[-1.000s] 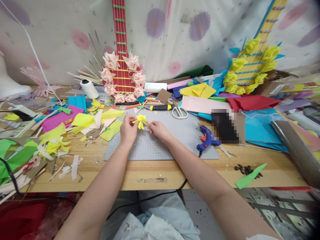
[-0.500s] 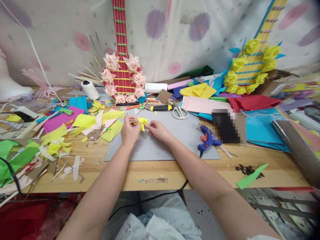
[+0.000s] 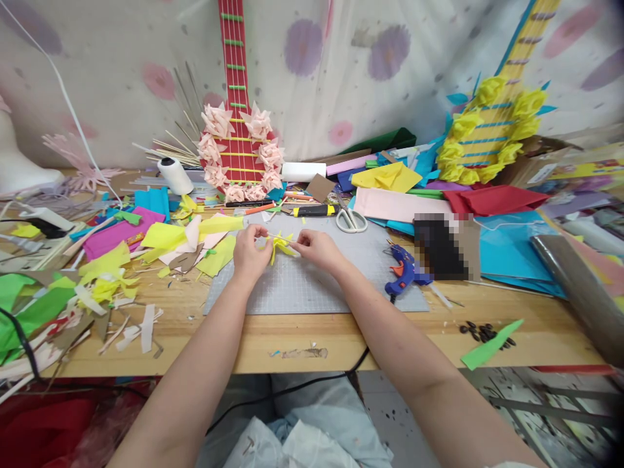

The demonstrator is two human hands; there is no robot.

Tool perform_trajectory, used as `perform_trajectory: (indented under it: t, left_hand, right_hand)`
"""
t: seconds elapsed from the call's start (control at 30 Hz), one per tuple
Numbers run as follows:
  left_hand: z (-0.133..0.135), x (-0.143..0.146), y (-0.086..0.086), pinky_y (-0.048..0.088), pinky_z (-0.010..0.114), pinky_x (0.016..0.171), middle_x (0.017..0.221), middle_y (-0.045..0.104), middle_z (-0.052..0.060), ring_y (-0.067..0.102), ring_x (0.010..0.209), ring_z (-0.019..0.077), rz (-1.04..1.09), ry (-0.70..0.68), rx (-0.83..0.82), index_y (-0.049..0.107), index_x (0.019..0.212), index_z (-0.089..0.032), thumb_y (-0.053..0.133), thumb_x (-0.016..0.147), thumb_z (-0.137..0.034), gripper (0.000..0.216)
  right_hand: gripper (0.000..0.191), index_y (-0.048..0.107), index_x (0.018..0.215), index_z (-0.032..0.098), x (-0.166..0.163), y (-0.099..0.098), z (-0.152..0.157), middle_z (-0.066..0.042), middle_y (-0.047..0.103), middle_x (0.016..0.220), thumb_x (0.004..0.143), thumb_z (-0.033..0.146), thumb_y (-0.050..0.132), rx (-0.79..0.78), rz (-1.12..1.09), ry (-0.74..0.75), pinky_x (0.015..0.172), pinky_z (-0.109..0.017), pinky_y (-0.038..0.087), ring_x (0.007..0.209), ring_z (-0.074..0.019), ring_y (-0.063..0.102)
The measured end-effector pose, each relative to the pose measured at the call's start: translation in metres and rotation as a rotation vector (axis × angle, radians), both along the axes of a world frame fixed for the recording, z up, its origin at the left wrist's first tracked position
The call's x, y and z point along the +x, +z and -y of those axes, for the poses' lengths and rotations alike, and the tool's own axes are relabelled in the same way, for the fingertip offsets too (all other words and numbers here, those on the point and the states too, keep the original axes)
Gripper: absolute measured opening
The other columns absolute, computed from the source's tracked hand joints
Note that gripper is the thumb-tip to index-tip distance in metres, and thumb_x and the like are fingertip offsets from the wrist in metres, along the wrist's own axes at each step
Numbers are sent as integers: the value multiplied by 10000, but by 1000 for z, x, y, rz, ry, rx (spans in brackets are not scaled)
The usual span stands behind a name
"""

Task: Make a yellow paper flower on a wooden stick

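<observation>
Over the grey cutting mat (image 3: pixel 312 292), a small yellow paper flower (image 3: pixel 281 246) with spread petals sits between my two hands. My left hand (image 3: pixel 249 253) is closed on the flower's left side, its fingers bent. A thin pale strand (image 3: pixel 281 238), thread or stick I cannot tell, runs across the flower from hand to hand. On the right, my right hand (image 3: pixel 316 250) pinches the strand's end. Strips of yellow paper (image 3: pixel 217 255) lie just left of my left hand.
A blue glue gun (image 3: pixel 403 270) rests at the mat's right edge. Scissors (image 3: pixel 351 220) and a yellow-black cutter (image 3: pixel 314 210) lie behind my hands. Paper scraps (image 3: pixel 112 286) cover the left side. A red paper guitar (image 3: pixel 238 149) and a yellow one (image 3: pixel 480 140) stand at the back.
My right hand has drawn slightly to the right, away from the flower. The pale strand now shows stretched across it, and the petals look more spread out.
</observation>
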State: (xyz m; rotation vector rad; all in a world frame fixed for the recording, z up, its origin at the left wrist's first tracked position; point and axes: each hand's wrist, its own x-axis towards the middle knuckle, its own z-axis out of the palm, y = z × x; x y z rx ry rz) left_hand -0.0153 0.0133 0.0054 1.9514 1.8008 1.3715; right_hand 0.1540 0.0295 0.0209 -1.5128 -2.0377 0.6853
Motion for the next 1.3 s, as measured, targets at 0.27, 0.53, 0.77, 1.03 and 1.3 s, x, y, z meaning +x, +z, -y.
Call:
perform_trajectory:
  t: [0.27, 0.53, 0.77, 1.03, 1.3]
  left_hand:
    - [-19, -34, 37, 393, 351, 840, 928, 605, 29, 533, 912, 182, -208, -282, -135, 536, 900, -199, 543, 700, -203, 200]
    - [-30, -39, 27, 441, 337, 725, 827, 615, 17, 585, 778, 165, -32, -439, -510, 457, 965, -192, 580, 640, -220, 349]
    - [-13, -26, 8, 429, 273, 632, 743, 610, -15, 562, 653, 123, 262, -395, -421, 353, 1092, -188, 691, 567, -293, 633]
    - [-10, -6, -14, 406, 238, 604, 733, 581, -34, 475, 563, 74, 368, -305, -279, 380, 1105, -188, 713, 563, -293, 645]
    - [2, -9, -12, 399, 222, 592, 731, 587, -42, 465, 555, 69, 391, -241, -188, 359, 1161, -224, 683, 610, -234, 639]
  right_hand:
    - [242, 536, 653, 171, 2, 13, 4, 8, 593, 608, 755, 391, 534, -24, 44, -22, 537, -216, 272, 555, -87, 459]
    - [311, 618, 821, 145, -12, -4, 2, -1, 620, 569, 853, 357, 393, -384, -246, 168, 485, -200, 304, 422, -58, 375]
    - [288, 629, 876, 153, -5, -18, -9, 1, 627, 622, 846, 321, 397, -188, -237, 194, 626, -208, 367, 608, -94, 527]
    - [253, 585, 888, 161, 7, -12, -12, -6, 619, 742, 848, 283, 367, -128, -104, 315, 672, -212, 359, 705, -104, 526]
    - [234, 607, 889, 220, 23, 7, -8, -8, 643, 844, 832, 339, 413, -3, 273, 213, 596, -222, 287, 723, -123, 517]
